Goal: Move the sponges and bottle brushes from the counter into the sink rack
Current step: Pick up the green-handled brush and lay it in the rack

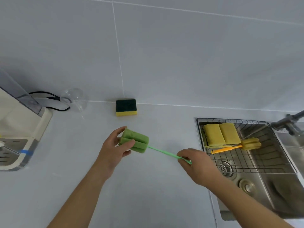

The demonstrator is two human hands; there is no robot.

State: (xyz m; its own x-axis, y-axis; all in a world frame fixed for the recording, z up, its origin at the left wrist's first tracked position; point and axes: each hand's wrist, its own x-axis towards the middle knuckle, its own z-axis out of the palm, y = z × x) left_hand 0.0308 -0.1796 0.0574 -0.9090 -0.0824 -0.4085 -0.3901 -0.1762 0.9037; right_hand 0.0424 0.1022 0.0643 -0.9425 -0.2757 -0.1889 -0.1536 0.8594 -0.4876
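Note:
A green bottle brush (162, 151) with a thick foam head is held over the white counter (82, 186). My left hand (113, 150) grips the foam head; my right hand (195, 165) pinches the end of its thin handle. A yellow sponge with a dark green scouring top (126, 107) lies on the counter against the wall. To the right, the wire sink rack (230, 159) hangs in the steel sink (266, 191) and holds two yellow sponges (221, 135) and a yellow bottle brush with an orange handle (236, 147).
A clear glass cup (74, 99) and a black cable (49, 97) sit at the back left beside a white appliance (18, 129). A metal faucet (287, 122) reaches over the sink from the right. The tiled wall rises right behind the counter.

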